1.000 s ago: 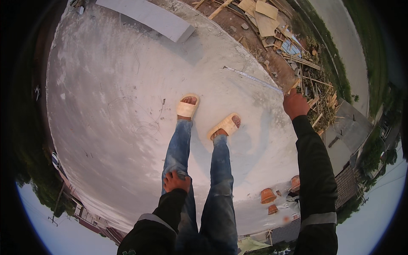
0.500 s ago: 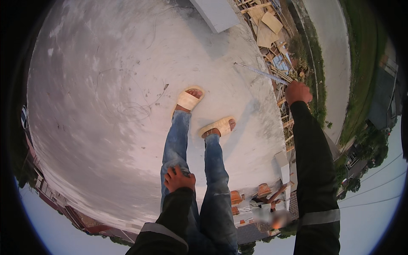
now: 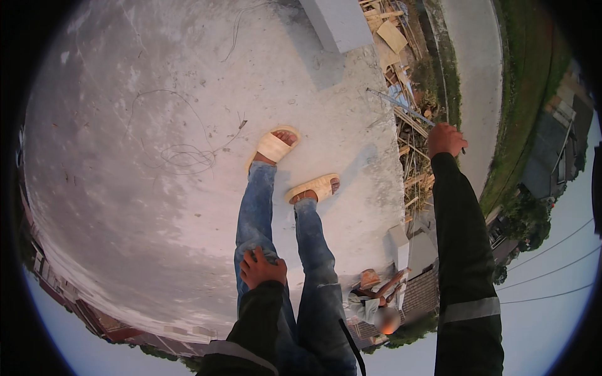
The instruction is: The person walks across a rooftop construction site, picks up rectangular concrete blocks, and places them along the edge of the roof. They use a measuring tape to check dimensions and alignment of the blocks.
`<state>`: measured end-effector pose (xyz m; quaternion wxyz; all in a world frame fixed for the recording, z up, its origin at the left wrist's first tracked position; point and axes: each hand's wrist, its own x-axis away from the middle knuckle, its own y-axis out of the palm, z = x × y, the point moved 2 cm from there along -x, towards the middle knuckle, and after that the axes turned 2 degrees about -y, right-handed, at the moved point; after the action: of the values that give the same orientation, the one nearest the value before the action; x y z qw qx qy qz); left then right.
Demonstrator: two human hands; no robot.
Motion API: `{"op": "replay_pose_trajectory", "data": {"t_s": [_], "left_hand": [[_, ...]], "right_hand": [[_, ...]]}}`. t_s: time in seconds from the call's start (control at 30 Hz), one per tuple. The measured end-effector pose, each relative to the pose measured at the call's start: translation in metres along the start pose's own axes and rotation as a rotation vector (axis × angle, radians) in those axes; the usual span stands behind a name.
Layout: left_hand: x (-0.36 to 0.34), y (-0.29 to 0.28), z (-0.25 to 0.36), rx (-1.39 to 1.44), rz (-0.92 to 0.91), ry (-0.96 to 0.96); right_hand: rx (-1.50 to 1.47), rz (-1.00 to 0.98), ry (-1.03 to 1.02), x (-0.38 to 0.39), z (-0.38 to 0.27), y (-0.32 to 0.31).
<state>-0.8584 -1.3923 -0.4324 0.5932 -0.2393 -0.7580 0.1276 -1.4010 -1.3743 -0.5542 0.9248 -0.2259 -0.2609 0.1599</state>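
Person on concrete roof (image 3: 157,156), holding metal rod (image 3: 401,106).
R hand (image 3: 446,139) fingers closed on rod near roof edge; L hand (image 3: 262,269) rests open on thigh; next needs steady grip.

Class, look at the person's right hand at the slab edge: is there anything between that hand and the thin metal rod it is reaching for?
Nothing visible stands between them. The right hand is already closed on the thin metal rod, which slants up-left from the fist over the edge of the concrete slab.

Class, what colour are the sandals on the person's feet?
Cream sandals, seen in the head view.
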Motion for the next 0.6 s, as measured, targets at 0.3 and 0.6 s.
{"op": "replay_pose_trajectory", "data": {"t_s": [0.3,0.6], "left_hand": [[0.000,0.002,-0.003,-0.020,0.048,0.018],[0.001,0.004,-0.004,-0.014,0.044,0.011]], "right_hand": [[-0.129,-0.050,0.019,-0.005,-0.014,-0.035],[-0.153,-0.005,-0.017,-0.019,-0.015,-0.061]]}}
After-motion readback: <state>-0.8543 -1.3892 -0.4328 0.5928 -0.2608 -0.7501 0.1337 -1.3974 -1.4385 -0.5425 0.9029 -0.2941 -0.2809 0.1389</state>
